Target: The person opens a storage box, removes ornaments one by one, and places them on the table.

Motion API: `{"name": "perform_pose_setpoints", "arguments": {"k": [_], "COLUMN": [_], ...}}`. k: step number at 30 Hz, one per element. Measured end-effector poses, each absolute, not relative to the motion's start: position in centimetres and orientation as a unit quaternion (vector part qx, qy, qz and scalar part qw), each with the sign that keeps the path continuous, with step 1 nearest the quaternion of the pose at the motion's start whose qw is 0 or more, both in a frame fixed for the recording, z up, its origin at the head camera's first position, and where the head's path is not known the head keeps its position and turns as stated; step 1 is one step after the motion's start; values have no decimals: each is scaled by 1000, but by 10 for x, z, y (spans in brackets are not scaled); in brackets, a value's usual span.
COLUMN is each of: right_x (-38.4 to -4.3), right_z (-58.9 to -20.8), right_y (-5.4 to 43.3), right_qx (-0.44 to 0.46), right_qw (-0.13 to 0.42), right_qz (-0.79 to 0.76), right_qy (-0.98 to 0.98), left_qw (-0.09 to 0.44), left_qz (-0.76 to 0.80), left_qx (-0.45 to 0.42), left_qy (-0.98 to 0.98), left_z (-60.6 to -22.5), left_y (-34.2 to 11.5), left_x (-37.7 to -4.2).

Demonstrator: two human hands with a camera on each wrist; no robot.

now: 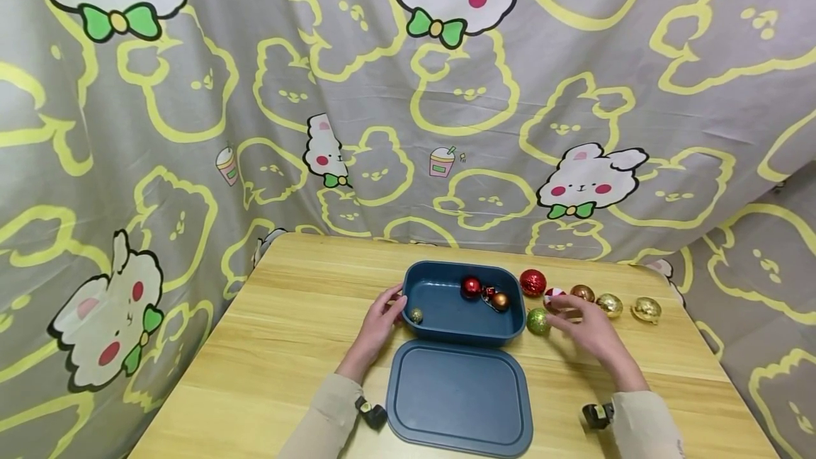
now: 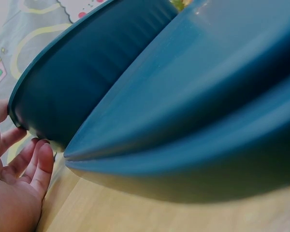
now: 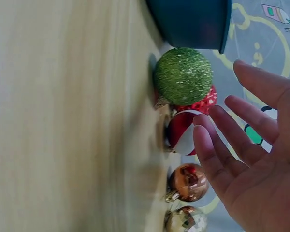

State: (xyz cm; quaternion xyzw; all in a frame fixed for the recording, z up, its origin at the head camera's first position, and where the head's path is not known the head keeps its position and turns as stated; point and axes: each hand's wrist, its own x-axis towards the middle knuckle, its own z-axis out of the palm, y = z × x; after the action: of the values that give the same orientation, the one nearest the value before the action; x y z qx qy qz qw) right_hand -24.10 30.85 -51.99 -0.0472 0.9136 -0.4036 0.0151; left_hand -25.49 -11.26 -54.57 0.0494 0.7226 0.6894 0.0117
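Note:
A dark blue box (image 1: 462, 332) holds a shiny red ball (image 1: 471, 287), a copper ball (image 1: 500, 301), a small red ornament between them and a small gold ball (image 1: 416, 315). My left hand (image 1: 379, 317) touches the box's left end, fingertips against its outer wall in the left wrist view. Right of the box, my right hand (image 1: 589, 328) reaches over the ornaments with fingers spread, holding nothing. Nearest its fingertips are a glittery green ball (image 3: 183, 75) and a red-and-white ball (image 3: 182, 132), the latter partly hidden by the hand in the head view.
The box's flat blue lid (image 1: 459, 399) lies on the wooden table (image 1: 255, 360) just in front of the box. Farther right sit a red textured ball (image 1: 533, 282), a brown ball (image 1: 581, 293) and two gold balls. A patterned curtain (image 1: 382, 105) hangs behind the table.

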Motion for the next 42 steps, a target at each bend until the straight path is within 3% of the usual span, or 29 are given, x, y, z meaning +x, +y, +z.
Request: {"name": "perform_pose_setpoints", "arguments": {"k": [9, 15, 42], "right_x": [-241, -245, -288], "right_z": [-509, -498, -501], "right_y": [293, 275, 183], "right_qx": [-74, -91, -70], "right_qw": [-52, -65, 9], "right_qz": [-380, -403, -483], "right_qy": [920, 908, 873], "left_qw": [11, 9, 15], "left_qz": [690, 688, 689], "left_qx": [44, 47, 46], "left_qy": [722, 724, 723], "left_z": [-547, -547, -547], "left_y": [-112, -113, -113], "left_x": [-255, -256, -255]}}
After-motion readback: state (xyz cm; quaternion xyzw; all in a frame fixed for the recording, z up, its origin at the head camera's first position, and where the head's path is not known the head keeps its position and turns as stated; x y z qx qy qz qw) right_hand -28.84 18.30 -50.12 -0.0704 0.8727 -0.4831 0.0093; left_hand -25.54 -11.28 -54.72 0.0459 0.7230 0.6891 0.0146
